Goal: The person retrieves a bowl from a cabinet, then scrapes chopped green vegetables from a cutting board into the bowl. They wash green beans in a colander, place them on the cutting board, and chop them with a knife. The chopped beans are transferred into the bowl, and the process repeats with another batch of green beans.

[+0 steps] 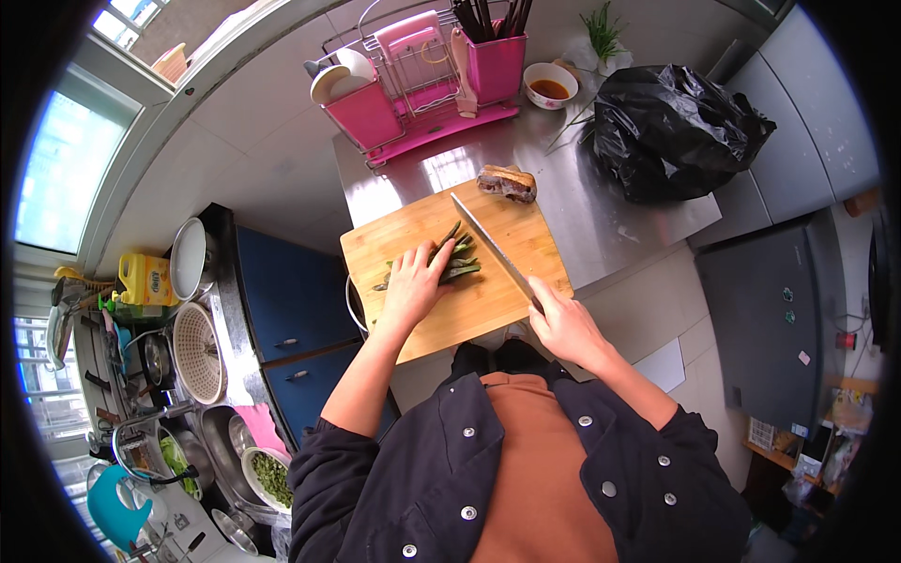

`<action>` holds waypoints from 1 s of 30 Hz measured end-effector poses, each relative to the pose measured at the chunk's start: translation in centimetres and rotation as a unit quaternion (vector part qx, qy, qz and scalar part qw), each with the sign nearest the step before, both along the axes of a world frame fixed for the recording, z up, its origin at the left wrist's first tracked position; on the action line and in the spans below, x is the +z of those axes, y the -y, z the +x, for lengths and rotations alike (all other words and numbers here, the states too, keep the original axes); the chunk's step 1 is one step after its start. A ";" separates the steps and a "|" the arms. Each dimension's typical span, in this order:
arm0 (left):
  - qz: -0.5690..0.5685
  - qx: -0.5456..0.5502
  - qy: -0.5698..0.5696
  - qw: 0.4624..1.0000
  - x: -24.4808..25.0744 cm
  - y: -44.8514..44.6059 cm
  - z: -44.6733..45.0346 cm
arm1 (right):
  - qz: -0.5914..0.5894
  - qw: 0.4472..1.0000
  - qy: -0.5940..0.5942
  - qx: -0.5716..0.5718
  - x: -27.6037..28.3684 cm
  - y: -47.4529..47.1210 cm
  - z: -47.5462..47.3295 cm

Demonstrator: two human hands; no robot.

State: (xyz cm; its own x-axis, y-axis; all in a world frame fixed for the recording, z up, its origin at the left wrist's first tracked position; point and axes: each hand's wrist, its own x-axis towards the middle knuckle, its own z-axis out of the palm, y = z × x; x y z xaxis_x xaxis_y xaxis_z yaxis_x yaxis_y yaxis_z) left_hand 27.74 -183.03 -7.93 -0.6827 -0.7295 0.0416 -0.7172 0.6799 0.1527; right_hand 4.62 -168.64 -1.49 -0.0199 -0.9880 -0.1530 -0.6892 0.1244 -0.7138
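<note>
My left hand (414,287) rests with its fingers over several green vegetable stalks (461,270) on a wooden cutting board (415,345). My right hand (566,327) grips the handle of a kitchen knife (496,255). The blade points up and left across the board, just right of the stalks and apart from my left hand. At the board's far edge lies a piece of dark-rinded meat (507,184). Whether the blade touches the board cannot be told.
The board lies on a stainless-steel counter (598,239). Beyond it stand a pink utensil rack (436,134), a bowl of brown sauce (550,86) and a black plastic bag (679,134). To the left are a sink (218,436), a woven-look basket (199,352) and a bowl of chopped greens (271,478).
</note>
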 end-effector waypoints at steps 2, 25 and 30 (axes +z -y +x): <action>0.006 -0.028 -0.023 0.999 0.2 0.1 0.1 | -0.033 0.999 -0.022 0.004 -0.4 0.5 -0.1; -0.041 0.135 -0.131 0.981 -0.5 -0.8 -3.2 | -0.042 0.999 0.011 -0.032 0.2 1.2 0.5; -0.121 0.250 -0.167 0.946 -2.3 -0.5 -5.5 | -0.018 0.999 0.014 -0.032 1.2 1.3 1.3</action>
